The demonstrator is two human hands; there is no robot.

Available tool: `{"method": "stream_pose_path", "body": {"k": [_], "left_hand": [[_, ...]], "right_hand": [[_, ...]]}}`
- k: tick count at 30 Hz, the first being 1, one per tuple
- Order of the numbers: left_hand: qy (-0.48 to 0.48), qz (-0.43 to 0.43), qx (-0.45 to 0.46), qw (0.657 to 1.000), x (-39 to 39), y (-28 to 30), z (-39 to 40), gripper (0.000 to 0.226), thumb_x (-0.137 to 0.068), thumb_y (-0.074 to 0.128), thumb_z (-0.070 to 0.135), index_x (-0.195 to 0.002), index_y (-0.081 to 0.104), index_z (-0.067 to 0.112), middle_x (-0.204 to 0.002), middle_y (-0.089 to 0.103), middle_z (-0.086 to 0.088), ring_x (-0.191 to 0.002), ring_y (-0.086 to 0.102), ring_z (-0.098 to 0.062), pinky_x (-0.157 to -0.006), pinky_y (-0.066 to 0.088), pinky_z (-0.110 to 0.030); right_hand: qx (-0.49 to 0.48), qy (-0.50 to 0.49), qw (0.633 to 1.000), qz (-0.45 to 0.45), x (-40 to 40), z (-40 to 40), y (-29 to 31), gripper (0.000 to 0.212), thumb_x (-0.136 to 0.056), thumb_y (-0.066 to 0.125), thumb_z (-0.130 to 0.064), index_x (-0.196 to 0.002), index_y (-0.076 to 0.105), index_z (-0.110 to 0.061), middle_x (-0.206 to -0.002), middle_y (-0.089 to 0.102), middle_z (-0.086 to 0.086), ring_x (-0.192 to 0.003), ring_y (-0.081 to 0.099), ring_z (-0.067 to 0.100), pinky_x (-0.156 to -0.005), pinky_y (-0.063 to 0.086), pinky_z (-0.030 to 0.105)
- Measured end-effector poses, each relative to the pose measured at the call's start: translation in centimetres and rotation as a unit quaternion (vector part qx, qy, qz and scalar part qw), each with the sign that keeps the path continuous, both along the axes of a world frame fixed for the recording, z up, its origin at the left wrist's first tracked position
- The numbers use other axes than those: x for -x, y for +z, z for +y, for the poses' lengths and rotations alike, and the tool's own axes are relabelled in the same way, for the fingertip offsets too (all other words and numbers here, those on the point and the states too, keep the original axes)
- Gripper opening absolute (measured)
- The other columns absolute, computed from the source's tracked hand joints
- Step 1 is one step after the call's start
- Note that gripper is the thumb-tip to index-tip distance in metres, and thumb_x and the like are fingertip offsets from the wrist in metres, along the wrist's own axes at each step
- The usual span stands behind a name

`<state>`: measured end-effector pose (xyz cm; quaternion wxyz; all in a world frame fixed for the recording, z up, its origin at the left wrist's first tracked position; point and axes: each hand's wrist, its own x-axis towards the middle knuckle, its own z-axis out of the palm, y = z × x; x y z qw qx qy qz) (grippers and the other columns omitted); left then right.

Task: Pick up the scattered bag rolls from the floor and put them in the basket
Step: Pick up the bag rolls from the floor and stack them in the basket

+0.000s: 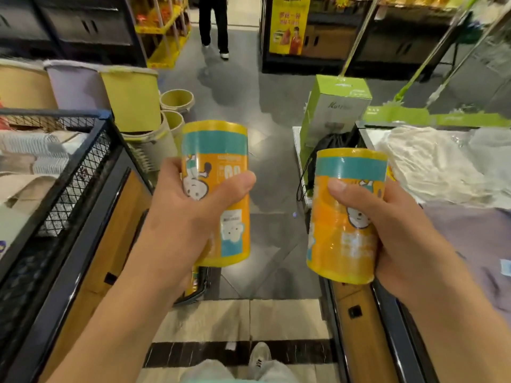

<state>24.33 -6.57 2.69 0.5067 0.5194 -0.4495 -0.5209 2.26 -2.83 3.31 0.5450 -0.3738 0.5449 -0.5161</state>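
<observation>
My left hand [188,214] grips a yellow bag roll [221,150] with a teal band and cartoon print, held upright at chest height over the aisle floor. My right hand [398,230] grips a second, matching bag roll [345,217] a little lower and to the right. Beneath my left wrist a dark basket [203,283] stands on the floor, mostly hidden, with a bit of another yellow roll [193,280] showing inside it.
A black wire-mesh display bin [83,167] flanks the aisle on the left, a table of folded cloth [431,167] on the right. Bins and buckets [130,100] stand ahead left, a green box [337,106] ahead right. A person [214,23] walks away down the aisle.
</observation>
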Motion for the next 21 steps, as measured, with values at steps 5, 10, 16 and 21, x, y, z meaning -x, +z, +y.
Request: {"method": "stream_pose_path", "body": {"k": [5, 10, 16, 21], "left_hand": [[0.043, 0.01, -0.005, 0.999, 1.0, 0.0, -5.0, 0.064, -0.054, 0.087, 0.039, -0.11, 0.058, 0.031, -0.09, 0.075, 0.008, -0.077, 0.075, -0.013, -0.059, 0.058, -0.032], [0.087, 0.011, -0.004, 0.996, 0.2, -0.5, -10.2, 0.068, -0.051, 0.09, 0.039, -0.11, 0.056, 0.03, -0.093, 0.074, 0.007, -0.081, 0.075, -0.013, -0.06, 0.059, -0.03], [0.141, 0.025, -0.007, 0.99, -2.3, -1.9, -17.9, 0.056, -0.056, 0.083, 0.038, -0.105, 0.057, 0.032, -0.091, 0.074, 0.008, -0.082, 0.075, -0.011, -0.062, 0.06, -0.029], [0.19, 0.036, -0.021, 0.981, -5.2, -2.5, -23.2, 0.074, -0.043, 0.084, 0.052, -0.109, 0.056, 0.034, -0.096, 0.074, 0.008, -0.089, 0.074, -0.014, -0.079, 0.061, -0.045]], "right_hand": [[-0.003, 0.043, 0.999, 0.006, 0.9, -7.0, -0.2, 0.058, -0.069, 0.077, -0.035, -0.122, 0.063, -0.017, -0.1, 0.074, 0.011, -0.091, 0.075, 0.033, -0.074, 0.062, 0.052], [-0.013, 0.108, 0.994, -0.005, -0.5, -14.0, -0.6, 0.055, -0.068, 0.077, -0.033, -0.118, 0.063, -0.018, -0.093, 0.073, 0.007, -0.081, 0.075, 0.024, -0.067, 0.063, 0.045], [-0.015, 0.153, 0.987, 0.052, -3.4, -23.5, -0.7, 0.058, -0.066, 0.079, -0.036, -0.119, 0.063, -0.018, -0.102, 0.075, 0.011, -0.09, 0.076, 0.03, -0.075, 0.063, 0.052], [-0.013, 0.202, 0.976, 0.085, -6.6, -31.5, -0.1, 0.058, -0.067, 0.079, -0.04, -0.119, 0.063, -0.019, -0.104, 0.075, 0.012, -0.092, 0.075, 0.033, -0.079, 0.061, 0.057]]}}
